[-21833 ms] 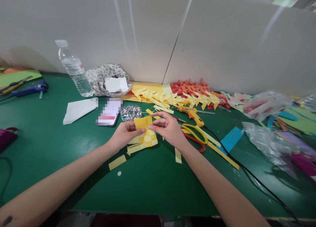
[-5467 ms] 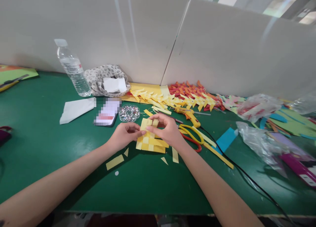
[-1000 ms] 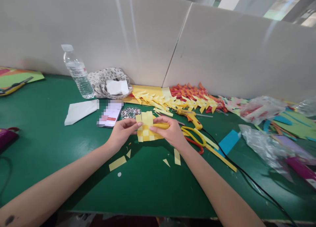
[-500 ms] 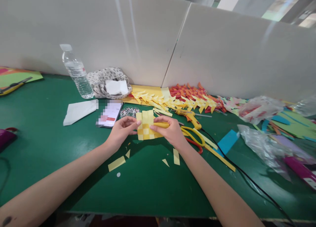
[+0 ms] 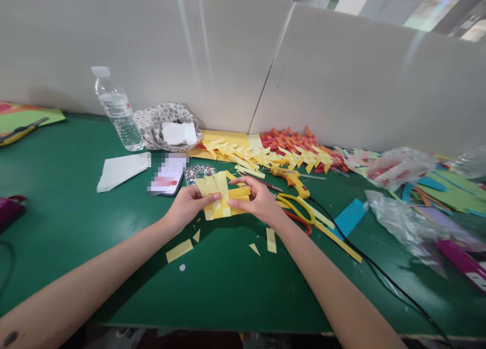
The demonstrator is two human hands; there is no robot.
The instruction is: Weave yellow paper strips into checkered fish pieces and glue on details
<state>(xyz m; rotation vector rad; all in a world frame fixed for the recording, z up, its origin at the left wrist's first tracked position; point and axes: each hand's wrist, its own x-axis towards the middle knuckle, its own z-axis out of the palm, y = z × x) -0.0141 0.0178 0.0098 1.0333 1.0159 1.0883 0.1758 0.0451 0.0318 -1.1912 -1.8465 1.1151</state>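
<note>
Between my hands, above the green table, is a woven piece of yellow paper strips [image 5: 217, 187], pale yellow crossing darker yellow. My left hand [image 5: 187, 204] grips its left side, thumb laid across the front. At the right edge, my right hand [image 5: 258, 199] pinches the darker strips, with thumb in front and fingers behind; its index finger arches above them. Just past my right hand lie scissors with yellow handles [image 5: 299, 207] and a red-handled tool [image 5: 304, 227]. A yellow glue gun [image 5: 291, 181] rests behind them. Small pale paper scraps [image 5: 179, 251] lie nearer me.
Finished yellow woven fish shapes [image 5: 296, 159] and red-orange ones [image 5: 290, 139] line the grey partition. A water bottle [image 5: 119, 113], phone [image 5: 169, 174] and spotted cloth bag [image 5: 167, 123] stand or lie at the left back. A black cord [image 5: 374, 265] crosses the right side, near plastic bags [image 5: 402, 222].
The woven paper has tilted and shifted slightly left. My left thumb has moved further across its front, and the darker strips now show spread apart at my right hand.
</note>
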